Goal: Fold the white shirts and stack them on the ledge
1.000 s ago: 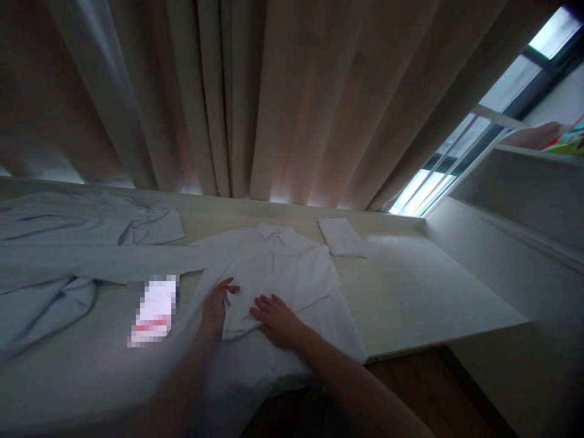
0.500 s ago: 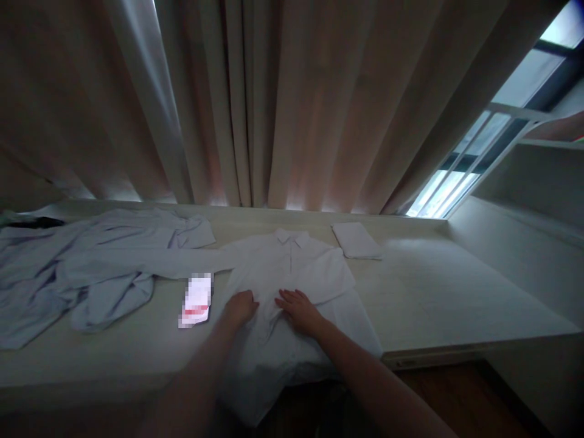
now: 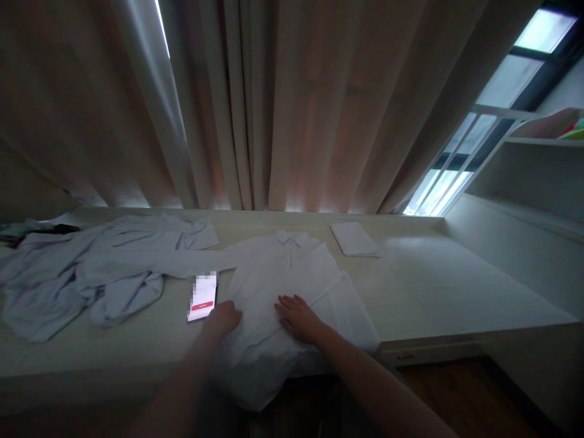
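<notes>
A white collared shirt (image 3: 283, 274) lies spread on the pale table, its collar toward the curtain and its lower part hanging over the front edge. One sleeve stretches left to the heap of clothes. My right hand (image 3: 298, 317) rests flat on the middle of the shirt, fingers extended. At the shirt's left edge my left hand (image 3: 223, 319) is closed, fingers curled on the cloth; the fingertips are partly hidden. Just left of that hand is a phone (image 3: 203, 297) with a lit screen.
Crumpled pale clothes (image 3: 123, 261) cover the table's left part. A folded white cloth (image 3: 354, 238) lies behind the shirt to the right. Curtains (image 3: 310, 121) hang along the table's back edge. A white side panel (image 3: 515, 243) and shelf stand at right.
My left hand has shifted left from the shirt's front to its left edge, and the creases between my hands have flattened. My right hand stays nearly in place. The view has tilted slightly.
</notes>
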`<action>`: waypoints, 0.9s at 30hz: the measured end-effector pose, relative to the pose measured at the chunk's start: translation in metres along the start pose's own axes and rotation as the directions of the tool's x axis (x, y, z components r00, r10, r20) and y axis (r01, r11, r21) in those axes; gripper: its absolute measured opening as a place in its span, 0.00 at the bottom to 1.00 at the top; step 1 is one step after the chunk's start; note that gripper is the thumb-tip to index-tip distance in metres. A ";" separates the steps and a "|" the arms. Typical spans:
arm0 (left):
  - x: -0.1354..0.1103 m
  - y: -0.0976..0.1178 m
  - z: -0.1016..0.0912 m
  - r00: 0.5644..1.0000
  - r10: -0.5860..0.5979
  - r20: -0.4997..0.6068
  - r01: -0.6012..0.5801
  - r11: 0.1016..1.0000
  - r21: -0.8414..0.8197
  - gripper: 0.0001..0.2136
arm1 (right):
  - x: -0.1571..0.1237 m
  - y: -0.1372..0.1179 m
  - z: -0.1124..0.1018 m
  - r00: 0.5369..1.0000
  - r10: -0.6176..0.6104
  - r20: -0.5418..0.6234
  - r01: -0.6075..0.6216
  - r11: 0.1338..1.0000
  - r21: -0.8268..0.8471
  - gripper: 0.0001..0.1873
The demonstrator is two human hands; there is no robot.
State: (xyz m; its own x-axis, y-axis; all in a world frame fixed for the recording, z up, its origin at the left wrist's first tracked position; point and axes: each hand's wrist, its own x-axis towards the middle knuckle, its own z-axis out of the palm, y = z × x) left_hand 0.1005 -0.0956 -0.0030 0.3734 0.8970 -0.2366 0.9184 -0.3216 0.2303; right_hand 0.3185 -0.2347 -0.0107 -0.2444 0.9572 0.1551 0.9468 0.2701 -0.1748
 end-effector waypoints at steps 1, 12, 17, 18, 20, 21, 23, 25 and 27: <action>-0.003 -0.003 0.003 1.000 -0.005 0.011 0.005 1.000 0.013 0.12 | -0.002 0.002 0.002 1.000 0.016 0.005 -0.016 1.000 0.004 0.23; -0.017 0.040 -0.007 0.989 0.046 -0.143 -0.022 0.986 0.165 0.15 | -0.015 0.070 0.007 0.914 0.404 -0.035 -0.406 0.912 -0.060 0.27; 0.002 0.068 0.008 0.960 0.224 -0.167 -0.202 0.969 0.140 0.18 | -0.030 0.109 0.003 0.831 0.550 -0.088 -0.557 0.824 -0.104 0.28; 0.008 0.075 0.012 0.948 0.273 -0.162 -0.253 0.958 0.136 0.20 | -0.031 0.118 0.001 0.813 0.574 -0.097 -0.582 0.806 -0.111 0.28; 0.021 0.091 0.020 0.920 0.366 -0.142 -0.347 0.927 0.142 0.23 | -0.031 0.134 -0.003 0.785 0.609 -0.113 -0.619 0.777 -0.117 0.28; 0.028 0.101 0.024 0.904 0.407 -0.130 -0.388 0.910 0.147 0.24 | -0.030 0.142 -0.004 0.776 0.619 -0.122 -0.630 0.767 -0.117 0.29; 0.044 0.126 0.029 0.875 0.472 -0.113 -0.454 0.878 0.151 0.26 | -0.027 0.155 -0.006 0.764 0.631 -0.138 -0.645 0.756 -0.115 0.30; 0.062 0.154 0.034 0.854 0.508 -0.113 -0.491 0.859 0.145 0.27 | -0.024 0.166 -0.003 0.758 0.636 -0.144 -0.651 0.752 -0.106 0.30; 0.082 0.184 0.038 0.843 0.525 -0.120 -0.509 0.849 0.140 0.27 | -0.022 0.174 0.003 0.755 0.644 -0.126 -0.655 0.751 -0.089 0.31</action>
State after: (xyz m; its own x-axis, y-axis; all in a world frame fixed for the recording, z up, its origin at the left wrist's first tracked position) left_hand 0.3048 -0.0930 -0.0158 0.7812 0.6233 0.0343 0.6082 -0.7723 0.1835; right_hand 0.4877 -0.2088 -0.0473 0.4512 0.8833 0.1275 0.8894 -0.4333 -0.1459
